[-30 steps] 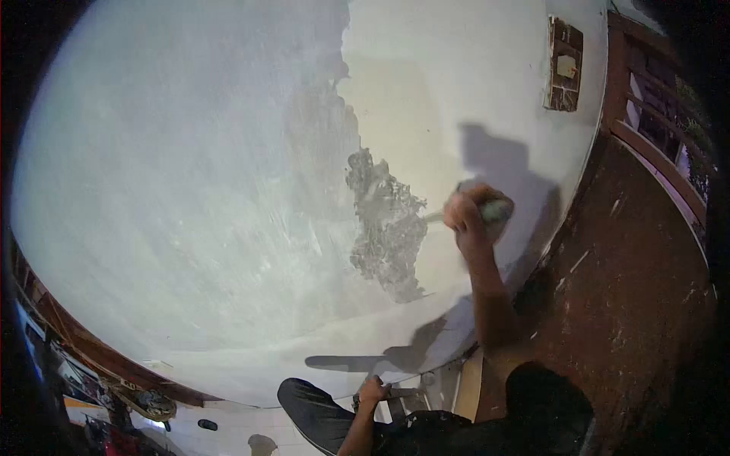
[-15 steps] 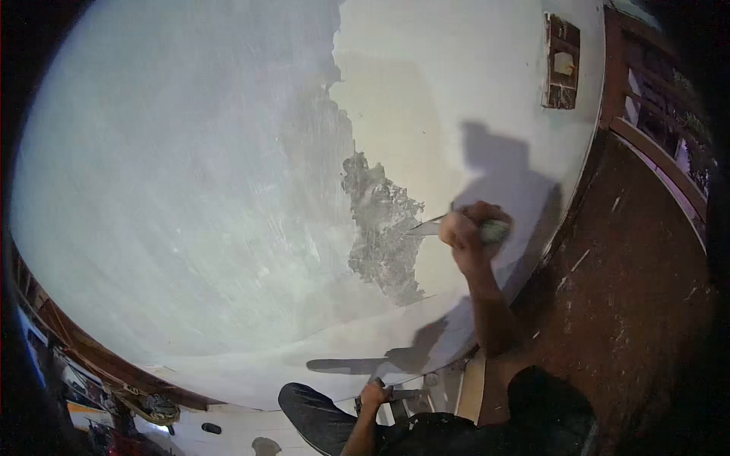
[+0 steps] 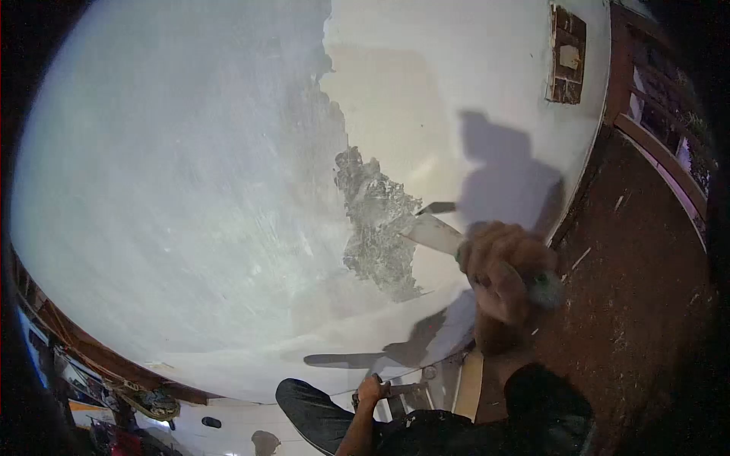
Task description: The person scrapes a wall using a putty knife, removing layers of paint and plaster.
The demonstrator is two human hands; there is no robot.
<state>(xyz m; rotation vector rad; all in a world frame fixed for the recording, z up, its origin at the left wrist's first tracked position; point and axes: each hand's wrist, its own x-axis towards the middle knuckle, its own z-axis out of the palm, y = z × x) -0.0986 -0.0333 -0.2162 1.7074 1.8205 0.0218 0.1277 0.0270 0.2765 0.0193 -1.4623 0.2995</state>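
Observation:
My right hand [image 3: 506,270] is closed around the handle of a putty knife [image 3: 435,233], held out in front of the wall. Its broad pale blade points left, its tip beside a rough grey patch [image 3: 376,228] where the surface coat is gone; whether it touches cannot be told. A green bit of the handle end shows past my fist. Low in the view, near my knee, my left hand [image 3: 371,389] is closed on something dark I cannot make out, beside ladder-like rungs [image 3: 411,399]. The wall [image 3: 190,190] is whitish left of a ragged edge and cream on the right.
An open wall box [image 3: 568,57] sits in the upper right. Beyond the wall's edge lies a brown floor [image 3: 631,289] with pale scraps, and a wooden frame [image 3: 661,148] with bars. Cluttered items [image 3: 152,405] stand at lower left. My shadow falls on the wall.
My right hand has drawn back from the wall, moving right and down, and the putty knife's blade has turned to show its flat side. My left hand has stayed nearly in place.

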